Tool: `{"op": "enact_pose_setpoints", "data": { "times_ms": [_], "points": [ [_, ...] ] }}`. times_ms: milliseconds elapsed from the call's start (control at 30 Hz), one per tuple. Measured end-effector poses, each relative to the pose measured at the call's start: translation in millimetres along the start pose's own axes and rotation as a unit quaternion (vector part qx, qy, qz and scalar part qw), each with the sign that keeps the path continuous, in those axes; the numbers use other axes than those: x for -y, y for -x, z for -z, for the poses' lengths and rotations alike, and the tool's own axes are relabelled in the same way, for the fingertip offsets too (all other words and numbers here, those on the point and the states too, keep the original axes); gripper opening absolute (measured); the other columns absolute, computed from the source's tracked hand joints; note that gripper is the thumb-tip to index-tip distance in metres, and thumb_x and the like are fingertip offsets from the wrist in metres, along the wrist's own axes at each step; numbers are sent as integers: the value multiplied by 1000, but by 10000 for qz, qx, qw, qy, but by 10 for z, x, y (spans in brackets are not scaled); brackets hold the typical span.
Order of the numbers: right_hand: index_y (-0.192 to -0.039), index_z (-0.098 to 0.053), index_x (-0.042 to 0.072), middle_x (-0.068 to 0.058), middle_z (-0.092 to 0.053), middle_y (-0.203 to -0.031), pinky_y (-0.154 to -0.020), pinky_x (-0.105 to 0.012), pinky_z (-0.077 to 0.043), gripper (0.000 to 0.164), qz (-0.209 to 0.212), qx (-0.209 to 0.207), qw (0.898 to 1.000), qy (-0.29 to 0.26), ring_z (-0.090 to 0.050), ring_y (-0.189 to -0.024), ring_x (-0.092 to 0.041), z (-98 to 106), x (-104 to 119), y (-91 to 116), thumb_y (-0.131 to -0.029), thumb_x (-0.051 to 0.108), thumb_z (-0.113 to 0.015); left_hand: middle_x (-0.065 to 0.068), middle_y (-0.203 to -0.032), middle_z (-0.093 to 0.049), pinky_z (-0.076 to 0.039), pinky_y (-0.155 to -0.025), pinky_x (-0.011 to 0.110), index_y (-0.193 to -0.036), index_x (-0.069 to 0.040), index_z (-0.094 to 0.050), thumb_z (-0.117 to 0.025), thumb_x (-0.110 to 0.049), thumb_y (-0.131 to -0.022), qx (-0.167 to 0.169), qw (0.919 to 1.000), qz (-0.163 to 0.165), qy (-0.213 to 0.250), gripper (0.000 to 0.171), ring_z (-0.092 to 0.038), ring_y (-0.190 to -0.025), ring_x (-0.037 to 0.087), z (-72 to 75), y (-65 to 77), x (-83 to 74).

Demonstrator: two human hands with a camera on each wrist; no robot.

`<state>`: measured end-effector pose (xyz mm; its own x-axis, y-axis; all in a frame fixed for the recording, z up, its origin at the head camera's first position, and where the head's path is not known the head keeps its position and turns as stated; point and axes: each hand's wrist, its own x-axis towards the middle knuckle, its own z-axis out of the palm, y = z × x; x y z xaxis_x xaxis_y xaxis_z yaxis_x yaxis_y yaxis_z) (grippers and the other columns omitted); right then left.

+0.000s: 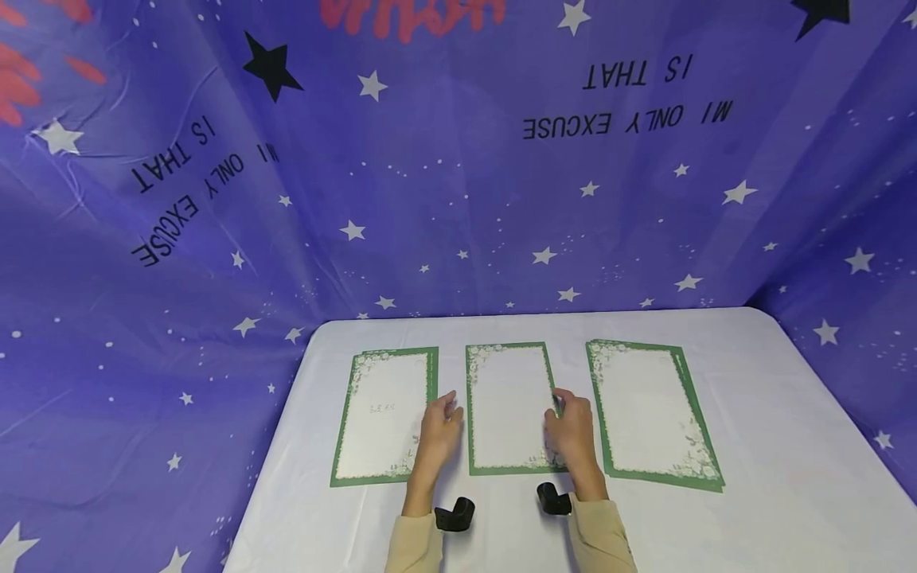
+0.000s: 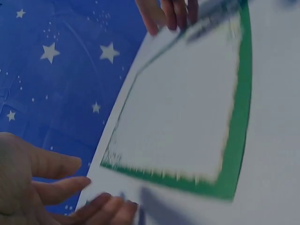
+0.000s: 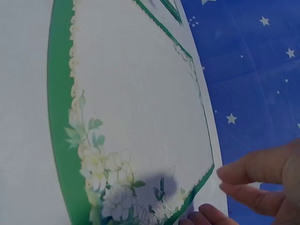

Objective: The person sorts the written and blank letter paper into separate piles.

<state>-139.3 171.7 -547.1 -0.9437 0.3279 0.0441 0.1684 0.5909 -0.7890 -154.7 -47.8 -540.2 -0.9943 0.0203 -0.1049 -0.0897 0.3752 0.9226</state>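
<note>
A white sheet (image 1: 509, 410) with a green border and printed flowers lies flat in the middle of the table. My left hand (image 1: 440, 431) is just left of it, fingers loosely bent and nothing in them. In the left wrist view that hand (image 2: 56, 187) hangs apart from the sheet's green edge. At the sheet's right edge is my right hand (image 1: 575, 430), thumb and fingers slightly bent. The right wrist view has its fingertips (image 3: 227, 176) right beside the green border, with no paper between them.
To the left lies a similar green-bordered stack (image 1: 383, 430) with faint handwriting on top. Another slightly fanned stack (image 1: 648, 414) lies to the right. All rest on a white table (image 1: 781, 446) backed by a purple star-printed cloth (image 1: 458, 175). Black wrist-worn pieces (image 1: 456, 516) show by the sleeves.
</note>
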Motion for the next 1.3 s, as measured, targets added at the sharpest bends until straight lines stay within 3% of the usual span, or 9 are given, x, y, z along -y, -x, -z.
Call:
{"op": "enact_pose_setpoints", "data": {
  "times_ms": [133,367,467,533,667,833,1000,1100,1300],
  "points": [
    [-128,-58,-23,-32,-60,-101,-91,-60,-47,46,-199,125,9997,-100,-57,-100,-48,-10,-10,-19,-85,-5,-58,37,-138,-56,-53,-101,50,-139,20,-51,-56,-3,-102,318,9992,167,197,45,-61,-122,45,-37,-2,-44],
    [-128,-58,-23,-35,-62,-111,-94,-58,-49,46,-334,130,9989,-288,-60,-105,-48,-65,-57,-5,-85,-6,-56,32,-131,-62,-54,-98,49,-137,21,-54,-58,-2,-100,377,9988,296,-78,43,-63,-118,43,-27,17,-13],
    [-127,-60,-23,-32,-62,-105,-90,-55,-49,47,-276,27,9989,-385,-58,-99,-44,-94,-85,-3,-82,-7,-58,28,-117,-67,-56,-88,42,-136,23,-52,-56,1,-98,464,9985,278,-4,45,-66,-103,34,-34,34,4],
    [-128,-60,-21,-27,-61,-101,-88,-51,-48,48,-303,-22,9985,-447,-57,-97,-40,-112,-104,-3,-82,-7,-58,20,-105,-67,-54,-77,32,-137,24,-51,-55,3,-96,529,9984,198,-10,47,-62,-89,24,-40,43,14],
    [-131,-59,-19,-20,-59,-97,-79,-41,-45,49,-347,26,9978,-569,-55,-87,-29,-94,-127,-18,-84,-8,-58,8,-88,-54,-39,-65,27,-144,21,-46,-53,7,-91,696,9973,-12,-218,55,-43,-72,15,-65,67,35],
    [-138,-56,-15,-26,-62,-110,-75,-38,-44,49,-294,43,9969,-722,-55,-88,-29,28,-126,-23,-89,-9,-56,12,-94,-58,-39,-62,23,-151,13,-43,-55,12,-90,906,9956,-185,-124,62,-45,-71,12,-146,126,13],
    [-139,-57,-12,-31,-61,-119,-86,-50,-46,49,-262,-286,9972,-642,-58,-103,-41,262,-199,-53,-91,-9,-52,14,-96,-61,-40,-61,20,-154,10,-41,-58,12,-92,1080,9935,-316,192,64,-47,-72,9,-371,160,-85],
    [-141,-56,-12,-33,-59,-122,-90,-54,-44,48,-392,-445,9967,-560,-56,-108,-45,437,-276,-78,-93,-8,-50,10,-95,-58,-40,-61,19,-154,10,-41,-58,14,-91,1179,9917,-447,269,65,-46,-72,7,-585,170,-153],
    [-138,-57,-13,-36,-59,-119,-85,-54,-43,48,-600,-1017,9927,-248,-57,-105,-48,810,-471,-110,-91,-9,-49,2,-96,-52,-44,-68,20,-153,11,-42,-63,17,-87,1310,9892,-619,209,69,-46,-78,5,-1064,196,-323]
  ]
}}
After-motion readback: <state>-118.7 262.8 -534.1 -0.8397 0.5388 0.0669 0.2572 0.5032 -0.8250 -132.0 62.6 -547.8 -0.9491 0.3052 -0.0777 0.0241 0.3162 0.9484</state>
